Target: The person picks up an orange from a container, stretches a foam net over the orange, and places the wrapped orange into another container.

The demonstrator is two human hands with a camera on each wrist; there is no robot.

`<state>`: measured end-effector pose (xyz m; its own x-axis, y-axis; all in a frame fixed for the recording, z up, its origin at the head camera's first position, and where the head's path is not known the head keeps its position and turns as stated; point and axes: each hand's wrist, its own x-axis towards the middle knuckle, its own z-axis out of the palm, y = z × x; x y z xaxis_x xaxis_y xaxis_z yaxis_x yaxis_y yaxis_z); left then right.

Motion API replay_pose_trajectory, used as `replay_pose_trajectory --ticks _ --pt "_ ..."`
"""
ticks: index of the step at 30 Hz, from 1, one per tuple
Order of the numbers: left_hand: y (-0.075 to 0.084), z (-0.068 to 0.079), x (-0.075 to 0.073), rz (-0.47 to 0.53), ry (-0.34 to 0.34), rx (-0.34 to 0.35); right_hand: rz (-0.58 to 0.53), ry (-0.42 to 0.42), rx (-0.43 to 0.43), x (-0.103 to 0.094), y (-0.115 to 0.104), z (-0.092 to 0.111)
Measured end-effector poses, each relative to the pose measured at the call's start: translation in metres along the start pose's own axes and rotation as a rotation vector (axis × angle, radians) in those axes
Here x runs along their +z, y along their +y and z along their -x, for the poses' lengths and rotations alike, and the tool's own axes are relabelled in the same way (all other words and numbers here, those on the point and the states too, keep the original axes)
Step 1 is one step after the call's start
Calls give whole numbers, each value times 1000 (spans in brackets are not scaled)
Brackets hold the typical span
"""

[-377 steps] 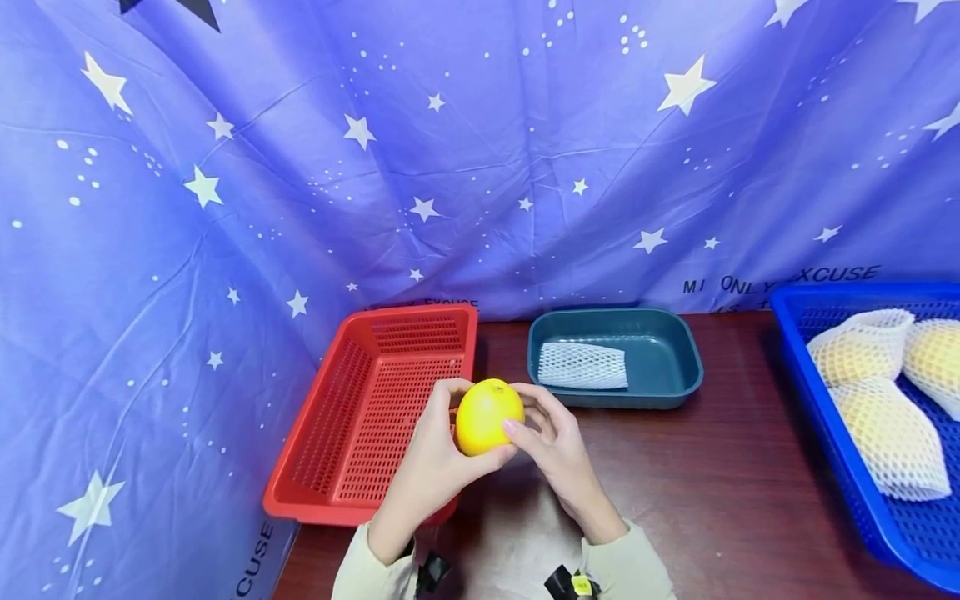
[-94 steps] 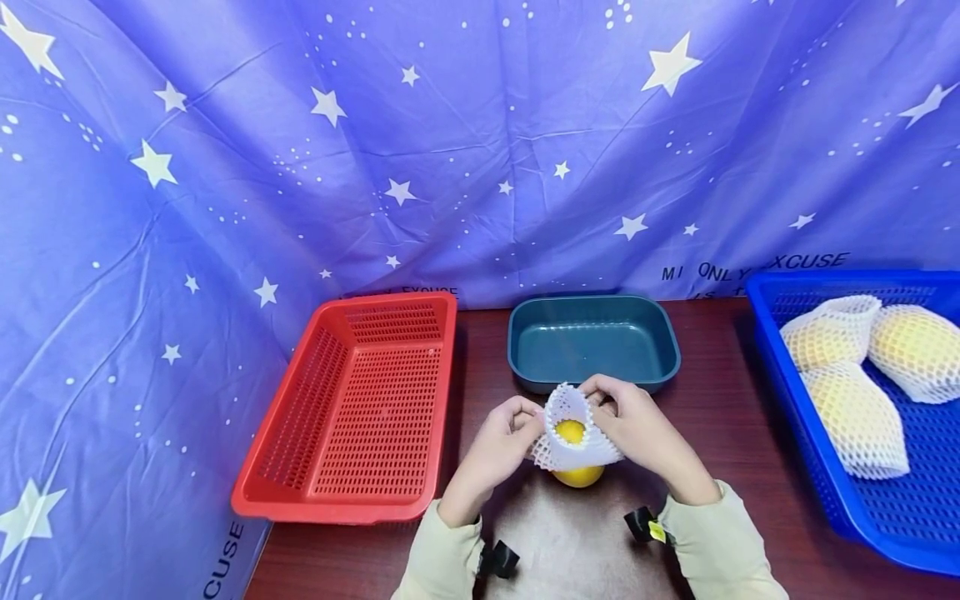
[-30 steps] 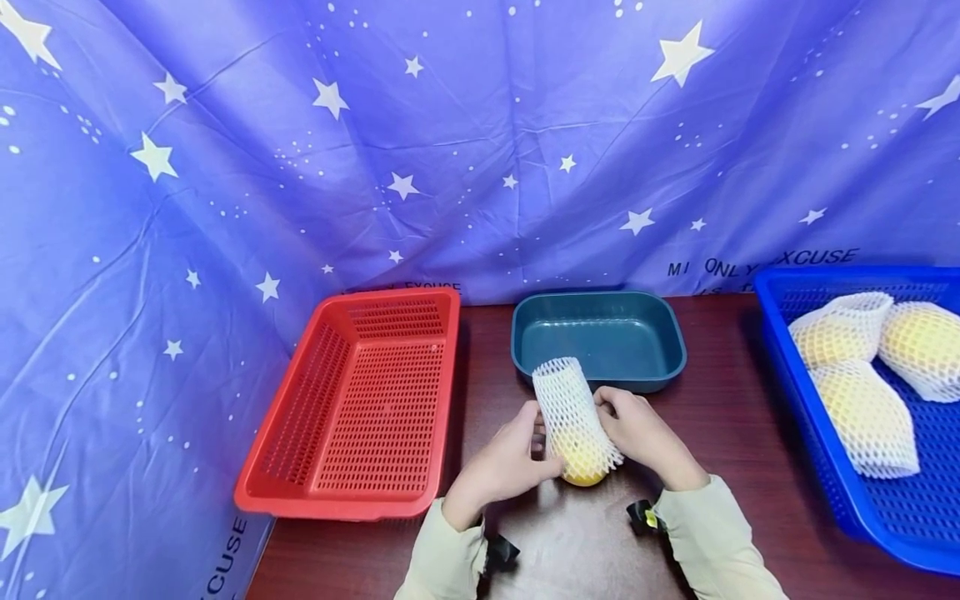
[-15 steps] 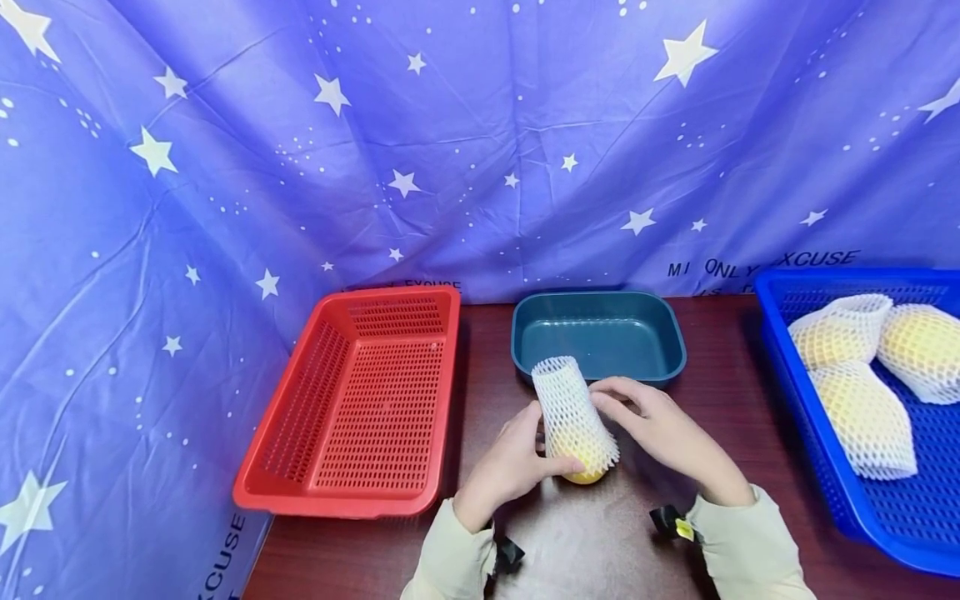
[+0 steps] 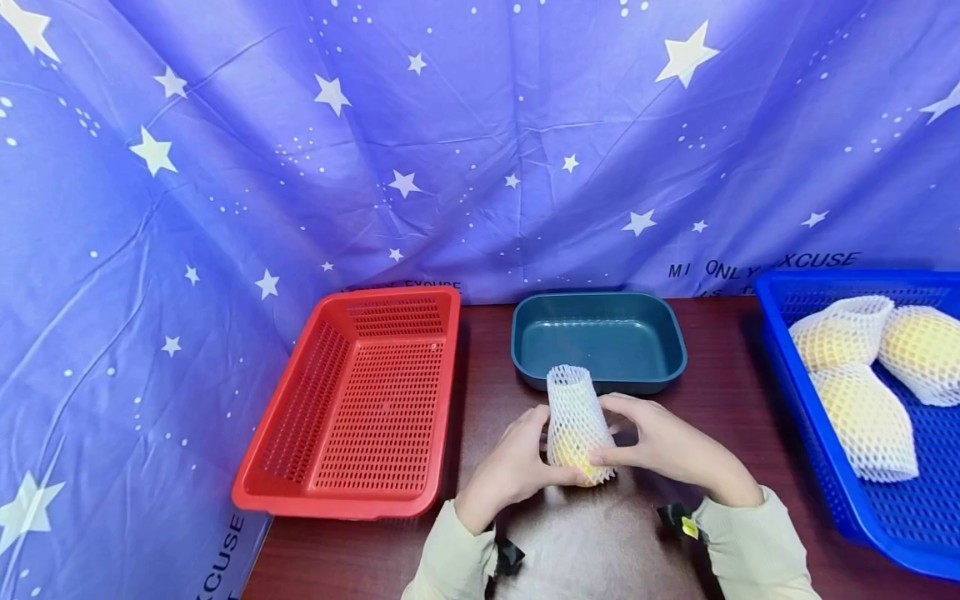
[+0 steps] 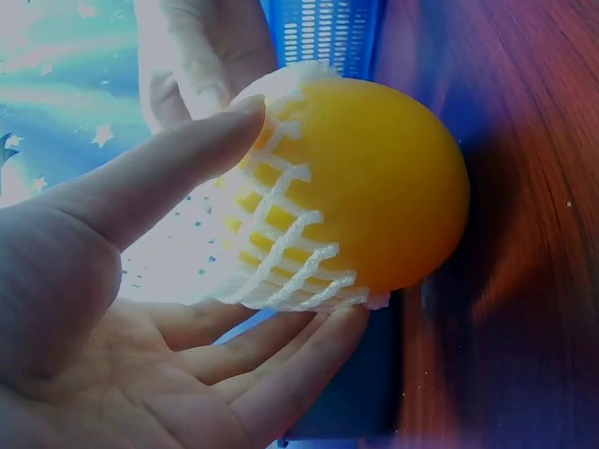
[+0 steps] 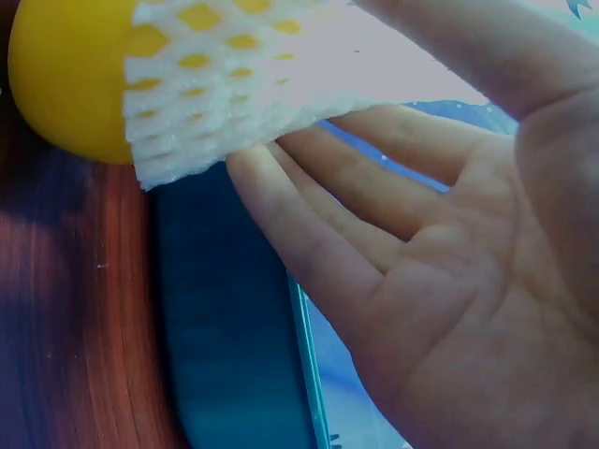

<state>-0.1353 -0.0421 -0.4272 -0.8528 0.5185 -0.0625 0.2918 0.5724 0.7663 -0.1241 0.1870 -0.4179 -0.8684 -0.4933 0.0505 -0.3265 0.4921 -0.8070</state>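
Observation:
A yellow-orange fruit, apparently an orange [image 6: 393, 187], sits in a white foam net sleeve [image 5: 573, 408] in front of the person. The sleeve's tube stands up, leaning a little away. In the left wrist view the fruit's lower end bulges bare out of the net. The left hand [image 5: 513, 462] grips the netted fruit from the left, thumb in front and fingers behind. From the other side the right hand [image 5: 667, 442] holds it, thumb on the near face. Its fingertips [image 7: 253, 168] touch the net's edge in the right wrist view.
A red perforated basket [image 5: 438, 467] stands to the left. Behind the hands is a dark teal tray [image 5: 630, 346]. At the right, a blue basket [image 5: 825, 483] holds several netted fruits [image 5: 866, 421]. A purple starry cloth [image 5: 480, 167] hangs behind the brown table [image 5: 720, 358].
The net came out of the teal tray and was pulled over the fruit. Half a second ago the right hand was at the net's upper side; its thumb now lies on the fruit's front.

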Motion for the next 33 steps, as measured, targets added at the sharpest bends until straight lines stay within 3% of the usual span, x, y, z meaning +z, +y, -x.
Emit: replay_pose_trajectory --ticks 11,19,25,33 --pt "-5 -3 2 -53 -26 14 47 -36 -8 0 6 -1" --pt "-9 -5 7 -66 -38 -19 98 -52 -16 2 9 -1" --pt "-11 -7 16 -111 -26 -49 207 -55 -1 5 14 1" --pt "-15 -9 25 -150 0 -27 227 -78 13 10 19 0"
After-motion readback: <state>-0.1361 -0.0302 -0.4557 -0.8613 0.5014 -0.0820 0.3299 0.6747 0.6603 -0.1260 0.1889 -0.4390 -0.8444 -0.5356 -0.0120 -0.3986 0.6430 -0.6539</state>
